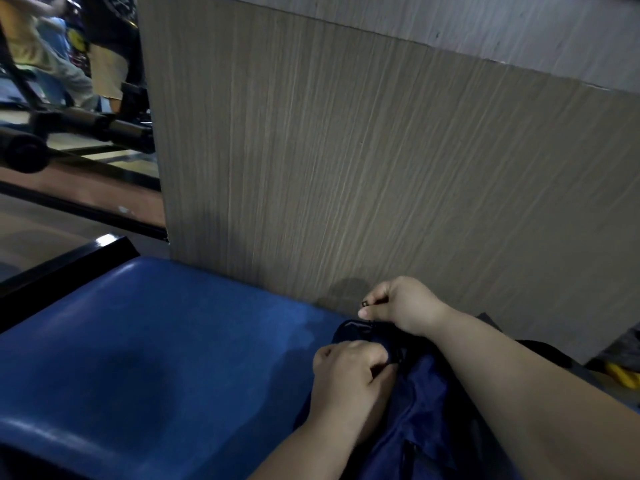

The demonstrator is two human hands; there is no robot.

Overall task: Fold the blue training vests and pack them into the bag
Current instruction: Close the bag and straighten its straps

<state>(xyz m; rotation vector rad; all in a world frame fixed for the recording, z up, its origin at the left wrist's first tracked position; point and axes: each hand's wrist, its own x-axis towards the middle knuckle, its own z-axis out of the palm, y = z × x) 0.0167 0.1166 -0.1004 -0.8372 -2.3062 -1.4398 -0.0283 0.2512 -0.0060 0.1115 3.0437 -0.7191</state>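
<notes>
Head view looks down on a dark blue bag (426, 403) at the lower right of the frame, lying on the right end of a blue padded counter (156, 341). The bag's far end sits close to the wood-grain wall panel (346, 168) that rises straight behind the counter. Its fabric is navy with a darker, glossy edge at the top, where a line of zip runs down between the two hands.

The left hand (349, 375) lies on the near left part of the bag, knuckles up, with its fingers curled tight and gripping a fold of fabric right beside the zip line. The right hand (398, 303) is just beyond it, at the bag's far end, with the forearm crossing over the bag from the right. Its thumb and forefinger pinch a small dark zip pull (364, 303), and the other fingers are tucked in. What lies inside the bag cannot be seen; no vest can be told apart from the bag's own cloth.

At the far right edge, past the forearm, a yellow object (621, 375) lies below some grey cloth (623, 344). At the upper left, beyond the panel, stand black gym machine bars (86, 123) and blurred people (52, 46).
</notes>
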